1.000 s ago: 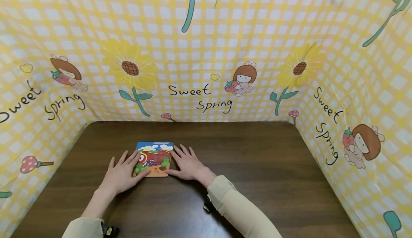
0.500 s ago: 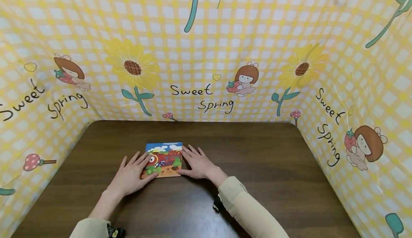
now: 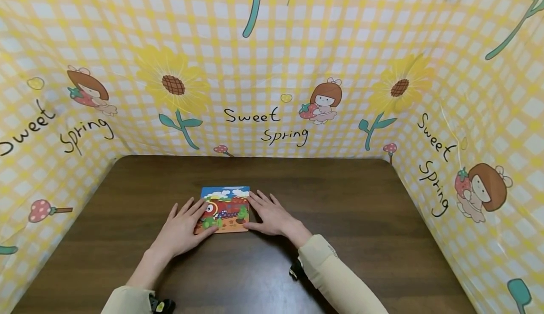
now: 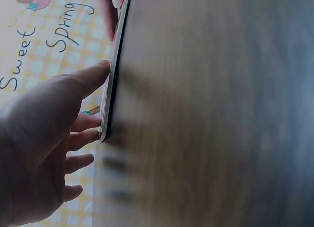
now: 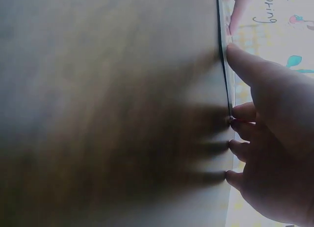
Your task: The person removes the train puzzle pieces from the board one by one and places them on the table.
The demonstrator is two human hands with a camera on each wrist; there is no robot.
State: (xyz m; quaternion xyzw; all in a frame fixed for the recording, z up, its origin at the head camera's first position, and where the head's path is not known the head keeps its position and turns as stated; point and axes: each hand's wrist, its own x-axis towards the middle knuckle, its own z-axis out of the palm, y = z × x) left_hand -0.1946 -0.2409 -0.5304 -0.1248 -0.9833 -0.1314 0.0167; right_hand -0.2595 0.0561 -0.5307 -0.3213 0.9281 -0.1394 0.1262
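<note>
A thin square picture board [image 3: 227,212], printed with a red cartoon vehicle, clouds and green bushes, lies flat on the dark wooden table [image 3: 361,210]. My left hand [image 3: 180,233] is spread at its left side, with thumb and some fingertips over the printed face. In the left wrist view, that thumb touches the board's near edge [image 4: 114,70] and two outer fingers reach past the corner. Against the right side rests my right hand [image 3: 274,217], fingers extended, thumb at the near corner. The right wrist view shows its fingertips lined up along the board and tabletop.
Yellow checked cloth [image 3: 272,78] with flowers and "Sweet Spring" lettering encloses the table at the back and both sides. Dark wrist devices [image 3: 163,306] sit below the pale sleeves [image 3: 340,274].
The picture board has slid to the right across the table, with both hands moving along at its sides. The fingers keep about the same placement on it.
</note>
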